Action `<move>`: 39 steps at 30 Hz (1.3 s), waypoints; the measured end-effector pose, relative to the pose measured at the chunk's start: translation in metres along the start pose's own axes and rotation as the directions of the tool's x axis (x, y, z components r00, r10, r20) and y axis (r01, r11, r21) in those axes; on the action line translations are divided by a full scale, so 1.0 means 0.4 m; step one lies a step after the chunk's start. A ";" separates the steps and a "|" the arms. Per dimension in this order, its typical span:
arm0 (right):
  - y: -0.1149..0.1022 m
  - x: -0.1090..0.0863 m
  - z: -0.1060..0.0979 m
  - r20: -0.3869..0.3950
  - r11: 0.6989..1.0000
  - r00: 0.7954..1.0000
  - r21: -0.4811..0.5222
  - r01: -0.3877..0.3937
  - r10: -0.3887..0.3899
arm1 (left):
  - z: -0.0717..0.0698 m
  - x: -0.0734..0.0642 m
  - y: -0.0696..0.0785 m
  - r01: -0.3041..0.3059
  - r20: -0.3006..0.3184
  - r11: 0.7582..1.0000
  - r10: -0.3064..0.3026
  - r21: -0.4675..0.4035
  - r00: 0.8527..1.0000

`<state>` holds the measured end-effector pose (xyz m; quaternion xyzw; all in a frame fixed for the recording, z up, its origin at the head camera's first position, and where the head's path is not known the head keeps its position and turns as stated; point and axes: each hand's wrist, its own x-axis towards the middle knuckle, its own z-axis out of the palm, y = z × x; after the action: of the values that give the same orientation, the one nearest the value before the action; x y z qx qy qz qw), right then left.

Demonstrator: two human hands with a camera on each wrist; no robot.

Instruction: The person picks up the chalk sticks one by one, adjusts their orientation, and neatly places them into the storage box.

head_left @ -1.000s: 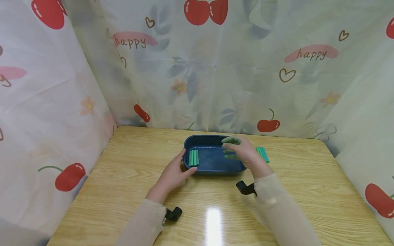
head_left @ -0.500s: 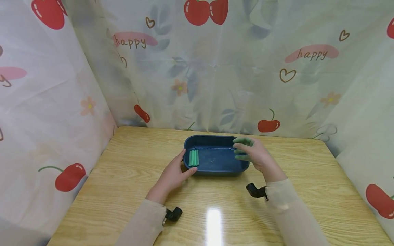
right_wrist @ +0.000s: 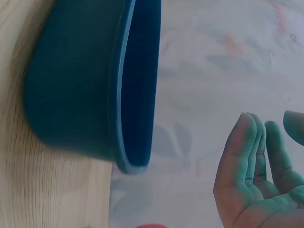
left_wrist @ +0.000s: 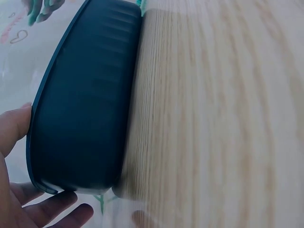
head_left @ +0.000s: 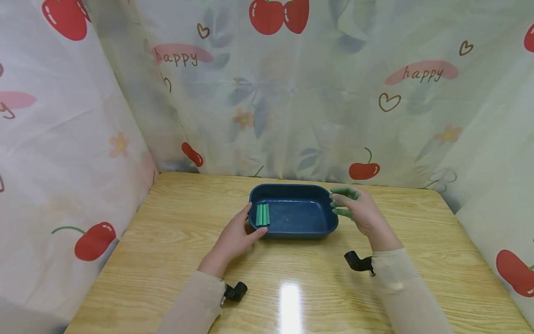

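Observation:
A dark blue rectangular bin (head_left: 292, 234) stands on the wooden table. Inside its left end several green sticks (head_left: 263, 215) lie side by side. My left hand (head_left: 235, 239) rests at the bin's near left corner, thumb on the front rim and fingers along the left end. In the left wrist view, the fingertips (left_wrist: 78, 214) reach past the bin's end without curling round it. My right hand (head_left: 359, 211) hovers by the bin's right end, fingers loosely bent and holding nothing. In the right wrist view, a gap separates its fingers (right_wrist: 240, 152) from the bin's rim.
A wood-grain table (head_left: 187, 199) extends on both sides of the bin. Printed cloth (head_left: 292, 116) with cherries and hearts hangs behind and at both sides. Black wrist mounts (head_left: 235, 291) sit at both sleeves. A bit of green (right_wrist: 90, 226) shows at the right wrist view's bottom edge.
My right hand has moved right, from above the bin's interior to just past its right end. The green sticks seen earlier on the table at right are now hidden behind it. The left hand stays put.

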<state>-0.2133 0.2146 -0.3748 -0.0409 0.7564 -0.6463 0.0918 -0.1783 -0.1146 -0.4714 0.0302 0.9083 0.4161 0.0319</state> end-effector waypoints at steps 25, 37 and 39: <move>0.096 0.048 -0.148 -0.183 0.992 0.982 -0.105 -0.064 0.044 | -0.005 -0.005 0.002 -0.007 0.003 1.000 0.007 -0.006 1.000; 0.151 0.090 -0.201 -0.207 0.982 0.972 -0.129 -0.139 0.111 | -0.005 -0.006 0.010 -0.010 -0.002 1.000 0.010 0.003 1.000; 0.158 0.094 -0.207 -0.206 0.977 0.971 -0.145 -0.154 0.122 | -0.004 -0.006 0.008 -0.008 -0.001 1.000 0.008 0.003 1.000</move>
<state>-0.2623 0.2982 -0.4279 0.0686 0.8123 -0.5763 0.0580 -0.1759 -0.1140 -0.4678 0.0335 0.9089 0.4147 0.0296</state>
